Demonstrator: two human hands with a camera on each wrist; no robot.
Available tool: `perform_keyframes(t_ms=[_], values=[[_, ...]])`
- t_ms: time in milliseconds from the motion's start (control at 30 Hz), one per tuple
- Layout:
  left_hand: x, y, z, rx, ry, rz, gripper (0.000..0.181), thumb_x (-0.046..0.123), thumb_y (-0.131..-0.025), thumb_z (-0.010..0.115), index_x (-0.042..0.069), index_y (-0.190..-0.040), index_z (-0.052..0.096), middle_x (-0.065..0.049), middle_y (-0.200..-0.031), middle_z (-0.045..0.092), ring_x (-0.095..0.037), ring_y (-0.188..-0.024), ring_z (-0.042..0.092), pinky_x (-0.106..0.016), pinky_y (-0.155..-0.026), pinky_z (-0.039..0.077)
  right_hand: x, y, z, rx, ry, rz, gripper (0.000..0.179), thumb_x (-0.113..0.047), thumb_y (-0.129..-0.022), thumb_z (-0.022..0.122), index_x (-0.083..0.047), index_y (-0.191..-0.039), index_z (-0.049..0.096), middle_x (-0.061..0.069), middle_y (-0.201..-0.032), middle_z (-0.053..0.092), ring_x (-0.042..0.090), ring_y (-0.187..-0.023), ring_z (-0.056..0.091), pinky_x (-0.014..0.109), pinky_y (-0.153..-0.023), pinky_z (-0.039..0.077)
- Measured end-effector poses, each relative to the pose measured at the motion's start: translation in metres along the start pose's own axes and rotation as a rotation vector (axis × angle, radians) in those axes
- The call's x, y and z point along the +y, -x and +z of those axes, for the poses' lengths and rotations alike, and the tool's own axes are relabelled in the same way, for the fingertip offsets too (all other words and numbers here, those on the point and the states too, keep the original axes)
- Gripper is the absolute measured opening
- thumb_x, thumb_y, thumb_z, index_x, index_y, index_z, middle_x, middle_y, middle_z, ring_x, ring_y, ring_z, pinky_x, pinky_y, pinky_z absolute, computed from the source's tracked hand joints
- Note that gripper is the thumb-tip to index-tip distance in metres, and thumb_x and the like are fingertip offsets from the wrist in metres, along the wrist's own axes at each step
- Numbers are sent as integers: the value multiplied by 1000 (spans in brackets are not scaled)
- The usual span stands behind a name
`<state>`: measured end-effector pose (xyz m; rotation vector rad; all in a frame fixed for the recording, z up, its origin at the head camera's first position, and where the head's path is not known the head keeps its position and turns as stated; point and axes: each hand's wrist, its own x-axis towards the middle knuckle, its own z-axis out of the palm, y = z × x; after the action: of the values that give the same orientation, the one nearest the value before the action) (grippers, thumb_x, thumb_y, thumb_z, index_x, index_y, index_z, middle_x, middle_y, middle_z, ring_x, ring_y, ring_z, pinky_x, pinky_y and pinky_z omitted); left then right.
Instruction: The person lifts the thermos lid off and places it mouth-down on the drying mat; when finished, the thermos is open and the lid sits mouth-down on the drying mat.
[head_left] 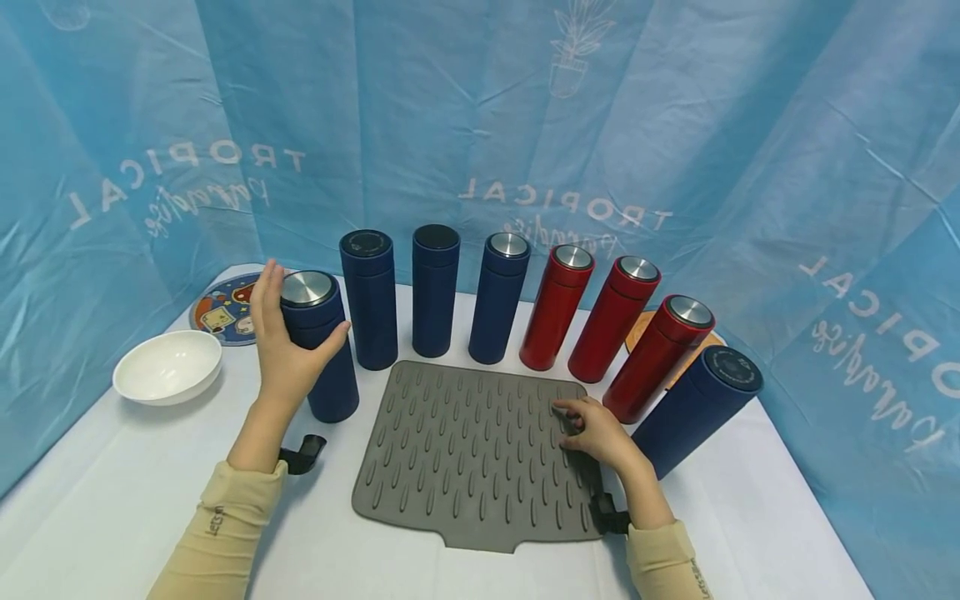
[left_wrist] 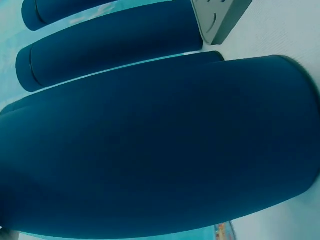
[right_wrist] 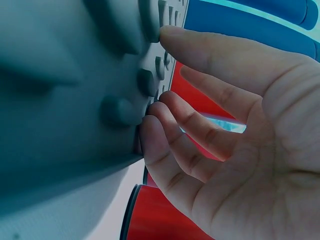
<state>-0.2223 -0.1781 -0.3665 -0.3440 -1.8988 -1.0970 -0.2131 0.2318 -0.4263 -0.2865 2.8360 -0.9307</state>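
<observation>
My left hand [head_left: 288, 350] is at a dark blue thermos bottle [head_left: 333, 383] with a silver lid, fingers along its left side and thumb across its front. In the left wrist view that bottle [left_wrist: 160, 145] fills most of the picture. At the right edge of a grey ridged mat [head_left: 472, 450], my right hand [head_left: 600, 429] rests its fingertips on the surface. The right wrist view shows the right hand [right_wrist: 240, 125] with loosely bent fingers against the mat [right_wrist: 65, 115], nothing gripped between them.
Behind the mat stand blue bottles [head_left: 435, 292] and red bottles [head_left: 557, 308] in an arc. Another blue bottle [head_left: 693, 412] stands beside the right forearm. A white bowl [head_left: 168, 367] and a patterned round mat [head_left: 228, 310] are at the left; an orange-brown round piece [head_left: 639, 329] lies behind the red bottles.
</observation>
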Motion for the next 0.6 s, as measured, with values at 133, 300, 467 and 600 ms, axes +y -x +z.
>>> perform_keyframes(t_ms=[133, 300, 467, 600], values=[[-3, 1, -1, -50, 127, -207, 97, 10, -74, 74, 16, -148, 11, -7, -149, 21, -26, -135, 24, -49, -108, 22, 1, 1, 0, -5, 2, 2, 54, -2, -71, 76, -9, -122, 60, 8, -103, 58, 22, -96, 53, 41, -79, 49], [-8, 1, -8, -147, 268, -392, 106, -1, -72, 73, 24, -149, 5, -8, -150, 15, -30, -134, 25, -54, -108, 20, 1, 1, 0, -6, -2, -4, 54, -2, -71, 76, -9, -122, 60, 8, -103, 58, 22, -95, 53, 40, -78, 49], [-20, 0, -18, -335, 329, -530, 103, 2, -74, 73, 26, -147, 6, -18, -146, 22, -39, -132, 24, -62, -104, 20, 2, 1, 0, -3, -10, -11, 54, -2, -70, 76, -9, -121, 60, 9, -104, 58, 23, -96, 53, 42, -79, 49], [-30, 2, -23, -484, 306, -595, 101, 5, -74, 74, 17, -147, 4, -24, -145, 22, -45, -131, 24, -63, -103, 21, 2, 0, -1, -4, -16, -12, 54, -3, -70, 76, -9, -122, 60, 8, -104, 58, 24, -98, 53, 43, -80, 49]])
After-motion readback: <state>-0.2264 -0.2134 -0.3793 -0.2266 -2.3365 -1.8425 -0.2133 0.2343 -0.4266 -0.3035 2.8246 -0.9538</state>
